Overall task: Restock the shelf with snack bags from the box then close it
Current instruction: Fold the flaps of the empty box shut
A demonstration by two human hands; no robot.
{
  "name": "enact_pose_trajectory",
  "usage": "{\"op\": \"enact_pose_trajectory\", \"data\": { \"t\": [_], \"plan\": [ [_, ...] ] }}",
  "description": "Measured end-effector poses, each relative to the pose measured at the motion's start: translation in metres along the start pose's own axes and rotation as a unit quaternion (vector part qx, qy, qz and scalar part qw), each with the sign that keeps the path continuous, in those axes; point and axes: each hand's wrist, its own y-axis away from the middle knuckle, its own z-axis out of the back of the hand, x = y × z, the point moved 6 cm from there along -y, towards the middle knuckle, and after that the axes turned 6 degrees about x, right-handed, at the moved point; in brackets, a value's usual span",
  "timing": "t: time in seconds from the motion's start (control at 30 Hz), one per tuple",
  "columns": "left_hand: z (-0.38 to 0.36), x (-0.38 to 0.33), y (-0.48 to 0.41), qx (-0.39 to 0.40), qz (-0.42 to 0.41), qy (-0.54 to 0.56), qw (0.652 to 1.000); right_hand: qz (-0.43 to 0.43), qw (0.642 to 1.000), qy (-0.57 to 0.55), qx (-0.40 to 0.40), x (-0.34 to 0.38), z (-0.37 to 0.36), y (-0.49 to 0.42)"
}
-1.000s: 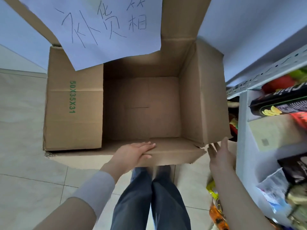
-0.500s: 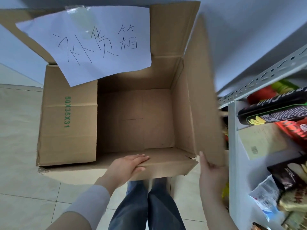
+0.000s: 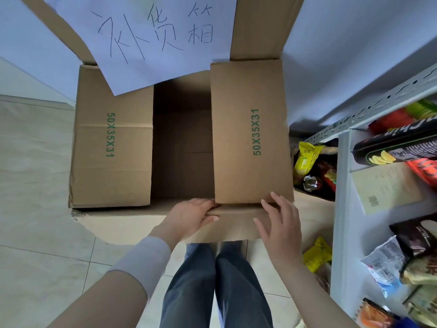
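The brown cardboard box (image 3: 113, 162) stands on the floor in front of me, and what shows of its inside is bare. Its left flap and right flap (image 3: 250, 138) both lie folded inward, with a dark gap between them. My left hand (image 3: 194, 215) grips the edge of the near flap (image 3: 236, 224). My right hand (image 3: 279, 223) lies flat with fingers spread, touching the near flap and the corner of the right flap. The far flap stands up and carries a white handwritten paper (image 3: 156, 39). Snack bags (image 3: 397, 150) lie on the shelf at the right.
A grey metal shelf (image 3: 340, 209) stands right beside the box. A yellow bag (image 3: 306, 159) sits on a lower level, and another yellow bag (image 3: 316, 254) lies lower still near my right arm. My legs (image 3: 217, 280) are just behind the near flap. Tiled floor spreads to the left.
My right hand swung the box's right flap from upright down over the opening and now rests on the flaps. My left hand stayed on the near flap.
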Motion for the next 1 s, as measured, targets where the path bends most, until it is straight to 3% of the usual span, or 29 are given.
{"op": "enact_pose_trajectory", "data": {
  "t": [0.07,0.13,0.17,0.23,0.27,0.3,0.4,0.53,0.67,0.77,1.0],
  "plan": [
    [0.001,0.003,0.005,-0.002,0.008,-0.005,1.000,-0.083,0.994,-0.069,0.001,0.005,-0.002,0.033],
    [0.003,0.007,0.010,-0.013,0.006,-0.005,1.000,-0.247,0.949,-0.191,0.030,0.005,-0.018,0.074],
    [0.003,0.011,0.012,-0.022,0.008,-0.002,1.000,-0.350,0.891,-0.282,0.068,0.006,-0.034,0.096],
    [0.004,0.020,0.018,-0.041,0.014,0.001,0.999,-0.503,0.708,-0.467,0.166,0.024,-0.075,0.132],
    [0.003,0.025,0.020,-0.048,0.016,0.000,0.999,-0.541,0.622,-0.532,0.194,0.036,-0.094,0.142],
    [0.003,0.029,0.022,-0.055,0.014,0.000,0.998,-0.560,0.560,-0.575,0.203,0.046,-0.111,0.147],
    [-0.001,0.035,0.023,-0.080,-0.008,0.000,0.997,-0.542,0.469,-0.674,0.177,0.071,-0.164,0.137],
    [-0.005,0.040,0.021,-0.132,-0.038,-0.003,0.990,-0.491,0.441,-0.740,0.133,0.085,-0.219,0.110],
    [-0.005,0.041,0.015,-0.166,-0.056,-0.032,0.984,-0.464,0.417,-0.776,0.098,0.081,-0.219,0.103],
    [-0.008,0.041,0.013,-0.158,-0.049,-0.034,0.986,-0.487,0.467,-0.727,0.125,0.082,-0.196,0.134],
    [-0.022,0.019,0.078,-0.019,-0.027,-0.069,0.997,-0.470,0.582,-0.654,0.114,0.122,-0.079,0.168]
  ]
}}
